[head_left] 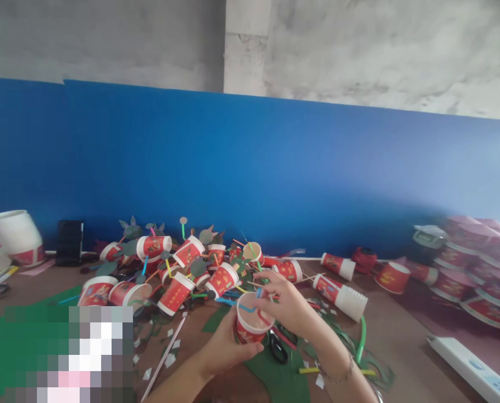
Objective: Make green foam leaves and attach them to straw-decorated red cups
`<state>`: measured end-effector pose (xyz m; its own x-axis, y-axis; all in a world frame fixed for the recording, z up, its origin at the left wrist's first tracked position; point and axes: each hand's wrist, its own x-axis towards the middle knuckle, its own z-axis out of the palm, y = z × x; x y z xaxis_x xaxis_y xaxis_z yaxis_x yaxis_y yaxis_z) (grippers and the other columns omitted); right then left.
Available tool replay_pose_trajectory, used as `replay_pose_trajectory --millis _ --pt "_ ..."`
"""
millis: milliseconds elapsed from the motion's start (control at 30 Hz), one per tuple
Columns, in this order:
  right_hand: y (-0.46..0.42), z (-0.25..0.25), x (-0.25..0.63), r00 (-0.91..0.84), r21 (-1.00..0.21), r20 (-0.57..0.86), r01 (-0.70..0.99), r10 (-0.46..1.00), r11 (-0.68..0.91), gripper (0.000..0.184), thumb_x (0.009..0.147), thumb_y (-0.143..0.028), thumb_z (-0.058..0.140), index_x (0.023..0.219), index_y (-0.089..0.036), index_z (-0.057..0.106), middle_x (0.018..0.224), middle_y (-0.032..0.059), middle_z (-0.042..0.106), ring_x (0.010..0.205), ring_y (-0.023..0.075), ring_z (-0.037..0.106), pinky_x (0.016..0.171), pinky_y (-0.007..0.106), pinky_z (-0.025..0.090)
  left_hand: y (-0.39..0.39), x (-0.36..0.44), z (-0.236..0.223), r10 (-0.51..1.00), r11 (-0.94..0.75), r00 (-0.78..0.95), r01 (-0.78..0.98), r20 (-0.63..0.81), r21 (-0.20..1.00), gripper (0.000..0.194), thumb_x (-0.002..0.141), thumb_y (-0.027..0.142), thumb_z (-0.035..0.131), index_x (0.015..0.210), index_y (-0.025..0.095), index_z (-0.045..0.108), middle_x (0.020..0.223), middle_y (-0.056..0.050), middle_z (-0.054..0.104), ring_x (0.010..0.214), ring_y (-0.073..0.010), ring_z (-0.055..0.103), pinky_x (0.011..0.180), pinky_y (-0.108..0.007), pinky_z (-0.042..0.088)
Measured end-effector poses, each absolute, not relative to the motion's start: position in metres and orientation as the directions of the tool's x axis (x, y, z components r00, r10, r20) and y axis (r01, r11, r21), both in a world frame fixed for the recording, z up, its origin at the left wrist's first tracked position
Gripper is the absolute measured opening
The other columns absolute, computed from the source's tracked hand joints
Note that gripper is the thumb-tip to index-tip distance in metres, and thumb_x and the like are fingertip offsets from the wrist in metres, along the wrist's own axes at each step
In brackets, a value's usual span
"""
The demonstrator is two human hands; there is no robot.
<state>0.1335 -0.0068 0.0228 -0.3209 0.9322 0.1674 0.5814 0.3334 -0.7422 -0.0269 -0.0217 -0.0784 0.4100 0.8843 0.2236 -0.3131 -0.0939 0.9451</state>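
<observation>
My left hand (229,341) is wrapped round a red and white paper cup (252,334), thumb along its near side. The cup's pale round end faces me, tilted slightly. A blue drinking straw (229,302) runs across that end, and a red strip (265,317) shows beside it. Above the cup, my right hand (277,296) is closed, thumb and fingers pinched on a blue piece that looks like part of the straw. Whether the straw is fixed to the cup I cannot tell. Black-handled scissors (278,348) lie just beyond the cup, partly hidden.
Behind my hands is a heap of red paper cups (187,252) with straws and green paper shapes. Stacked cups (342,296) lie at right, beside a white power strip (472,366). Stacked red bowls (476,274) stand far right. Green paper (281,380) and scraps cover the table.
</observation>
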Motion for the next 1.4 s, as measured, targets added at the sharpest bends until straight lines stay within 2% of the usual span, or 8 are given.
replay_pose_trajectory --millis 300,400,533,767,967,1167,1300,1400 --pt "-0.005 0.012 0.128 -0.340 -0.753 0.163 0.563 0.926 0.339 0.011 0.064 -0.020 0.068 0.056 -0.016 0.061 0.125 0.0081 0.055 0.110 0.0260 0.053 0.091 0.034 0.041 -0.023 -0.021 -0.076 0.932 -0.101 0.321 -0.222 0.171 0.970 0.057 0.060 0.017 0.074 0.113 0.018 0.052 0.111 -0.010 0.064 0.101 -0.0260 0.060 0.088 -0.038 0.046" --pt "-0.005 0.009 0.128 -0.353 -0.762 0.173 0.543 0.919 0.352 0.004 0.065 -0.017 0.066 0.068 -0.016 0.066 0.122 0.0081 0.057 0.098 0.0222 0.058 0.083 0.031 0.045 -0.023 -0.022 -0.077 0.929 -0.151 0.313 -0.165 0.197 0.975 0.058 0.061 0.016 0.073 0.115 0.018 0.053 0.112 -0.011 0.063 0.105 -0.0277 0.057 0.092 -0.040 0.044" --pt "-0.005 0.008 0.127 -0.326 -0.774 0.222 0.514 0.919 0.369 0.022 0.069 -0.018 0.063 0.090 -0.017 0.067 0.108 0.0075 0.062 0.097 0.0222 0.058 0.081 0.032 0.046 -0.021 -0.024 -0.078 0.917 -0.233 0.311 -0.091 0.250 0.968 0.061 0.061 0.016 0.073 0.118 0.016 0.054 0.120 -0.012 0.059 0.117 -0.0304 0.048 0.101 -0.042 0.036" --pt "-0.001 0.006 0.127 -0.357 -0.787 0.172 0.510 0.918 0.346 0.004 0.066 -0.018 0.066 0.063 -0.015 0.065 0.119 0.0070 0.058 0.099 0.0224 0.058 0.083 0.030 0.045 -0.021 -0.023 -0.081 0.906 -0.259 0.321 -0.091 0.275 0.961 0.053 0.063 0.017 0.072 0.114 0.017 0.055 0.117 -0.011 0.061 0.110 -0.0281 0.054 0.097 -0.041 0.041" --pt "0.005 0.014 0.143 -0.330 -0.853 0.142 0.438 0.933 0.284 0.017 0.074 -0.030 0.062 0.082 -0.018 0.071 0.119 0.0088 0.058 0.103 0.0236 0.058 0.088 0.034 0.043 -0.020 -0.020 -0.082 0.941 -0.219 0.231 -0.138 0.246 0.966 0.052 0.066 0.019 0.070 0.114 0.018 0.051 0.117 -0.011 0.061 0.106 -0.0247 0.057 0.094 -0.038 0.043" --pt "0.003 0.009 0.138 -0.329 -0.818 0.132 0.496 0.935 0.290 0.008 0.068 -0.025 0.066 0.067 -0.017 0.069 0.118 0.0077 0.058 0.098 0.0222 0.058 0.081 0.030 0.044 -0.015 -0.021 -0.096 0.922 -0.282 0.257 -0.062 0.289 0.957 0.057 0.068 0.025 0.074 0.119 0.017 0.050 0.118 -0.012 0.061 0.105 -0.0258 0.058 0.092 -0.037 0.045" --pt "0.002 0.002 0.131 -0.322 -0.787 0.102 0.552 0.941 0.274 0.006 0.068 -0.020 0.063 0.071 -0.015 0.065 0.095 0.0036 0.064 0.070 0.0128 0.056 0.062 0.023 0.042 -0.018 -0.025 -0.095 0.905 -0.369 0.250 0.060 0.344 0.927 0.053 0.066 0.034 0.076 0.114 0.017 0.059 0.116 -0.012 0.062 0.109 -0.0302 0.054 0.096 -0.041 0.041" --pt "0.005 -0.001 0.131 -0.300 -0.766 0.096 0.587 0.949 0.263 0.006 0.069 -0.018 0.061 0.074 -0.014 0.062 0.068 -0.0023 0.058 0.060 0.0099 0.047 0.054 0.020 0.036 -0.019 -0.030 -0.090 0.883 -0.451 0.177 0.062 0.435 0.890 0.037 0.080 0.037 0.063 0.112 0.020 0.062 0.117 -0.010 0.061 0.118 -0.0289 0.047 0.104 -0.043 0.032"
